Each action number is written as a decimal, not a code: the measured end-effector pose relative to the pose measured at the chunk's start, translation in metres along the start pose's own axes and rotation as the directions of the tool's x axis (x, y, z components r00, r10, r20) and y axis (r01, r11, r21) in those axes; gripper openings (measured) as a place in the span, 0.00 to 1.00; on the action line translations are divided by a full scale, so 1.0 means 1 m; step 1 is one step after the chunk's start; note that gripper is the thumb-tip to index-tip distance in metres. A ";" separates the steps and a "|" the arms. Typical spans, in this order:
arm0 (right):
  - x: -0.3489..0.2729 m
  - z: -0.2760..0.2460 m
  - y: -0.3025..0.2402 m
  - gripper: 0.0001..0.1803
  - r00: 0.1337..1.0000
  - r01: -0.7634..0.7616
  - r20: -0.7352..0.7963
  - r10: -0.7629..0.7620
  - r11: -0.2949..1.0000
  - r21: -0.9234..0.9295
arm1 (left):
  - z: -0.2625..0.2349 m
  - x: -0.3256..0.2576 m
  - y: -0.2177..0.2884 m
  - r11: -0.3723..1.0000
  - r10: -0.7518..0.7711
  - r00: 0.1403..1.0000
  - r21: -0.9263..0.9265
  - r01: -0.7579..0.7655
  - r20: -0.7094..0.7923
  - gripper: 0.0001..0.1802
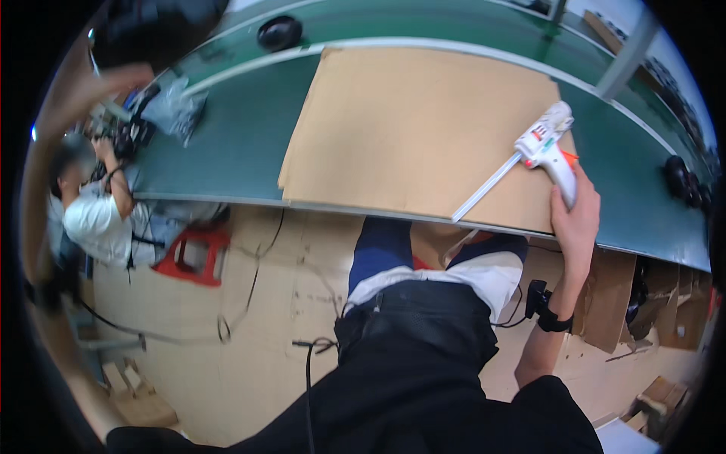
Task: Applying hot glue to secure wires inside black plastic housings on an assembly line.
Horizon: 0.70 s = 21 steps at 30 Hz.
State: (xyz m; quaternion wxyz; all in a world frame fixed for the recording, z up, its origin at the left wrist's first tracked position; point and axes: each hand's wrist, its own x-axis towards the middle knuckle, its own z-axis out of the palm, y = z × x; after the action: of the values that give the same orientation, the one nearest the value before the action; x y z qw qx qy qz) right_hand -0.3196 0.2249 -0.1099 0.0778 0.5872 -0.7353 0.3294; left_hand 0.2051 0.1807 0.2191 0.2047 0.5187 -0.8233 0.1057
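Note:
A white hot glue gun [543, 140] with an orange trigger lies over the right side of a flat brown cardboard sheet [423, 121]. A long whitish glue stick [488, 187] juts from it toward the table's near edge. Around the lower end of its handle, my right hand [576, 216] is closed. My left hand [87, 94] is raised at the far left rim, blurred, with its fingers apart and nothing seen in them. Beyond its fingers is a large dark blurred object [155, 30] whose kind I cannot make out.
The cardboard rests on a green table [234, 129]. A clear plastic bag [175, 110] and a black round object [280, 33] are on the left; dark items [683, 181] sit right. A co-worker [98, 219] sits left, near a red stool [195, 256]. Cables cross the floor.

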 end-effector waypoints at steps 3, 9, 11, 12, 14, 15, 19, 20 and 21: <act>0.016 -0.023 -0.022 0.37 0.989 -0.016 0.144 0.022 0.999 -0.038 | 0.090 -0.027 0.019 0.878 0.470 0.880 -0.072 -0.474 -0.065 0.78; 0.055 -0.014 -0.016 0.39 0.891 0.065 0.451 0.049 0.970 -0.234 | 0.255 -0.038 0.115 0.650 0.259 0.963 -0.723 -0.234 -0.078 0.83; 0.052 -0.009 -0.019 0.36 0.902 0.028 0.421 0.093 0.962 -0.272 | 0.272 -0.028 0.127 0.671 0.225 0.973 -0.717 -0.189 -0.045 0.83; 0.054 -0.004 -0.023 0.34 0.908 0.012 0.406 0.106 0.960 -0.279 | 0.279 -0.022 0.124 0.658 0.187 0.980 -0.734 -0.172 -0.061 0.82; 0.056 -0.011 -0.022 0.33 0.913 -0.043 0.390 0.121 0.978 -0.203 | 0.291 -0.011 0.120 0.628 0.155 0.985 -0.762 -0.161 -0.080 0.82; 0.055 -0.013 -0.021 0.32 0.916 -0.098 0.377 0.136 0.988 -0.118 | 0.296 -0.005 0.116 0.620 0.159 0.984 -0.768 -0.164 -0.081 0.82; 0.058 -0.020 0.012 0.26 0.931 -0.262 0.326 0.165 0.923 0.283 | 0.307 -0.001 0.121 0.643 0.219 0.976 -0.754 -0.139 0.007 0.80; 0.052 -0.022 0.025 0.25 0.923 -0.351 0.310 0.230 0.832 0.429 | 0.310 -0.002 0.124 0.646 0.250 0.968 -0.746 -0.160 0.009 0.80; 0.045 -0.020 0.036 0.24 0.906 -0.419 0.308 0.290 0.709 0.566 | 0.314 -0.004 0.126 0.656 0.273 0.962 -0.734 -0.176 0.013 0.79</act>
State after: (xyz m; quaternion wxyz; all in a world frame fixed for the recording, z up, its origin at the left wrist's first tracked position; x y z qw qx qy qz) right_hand -0.3716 0.2034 -0.0865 -0.2576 0.4560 -0.6885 0.5017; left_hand 0.0218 0.1182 -0.0589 0.3277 0.2949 -0.8660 -0.2362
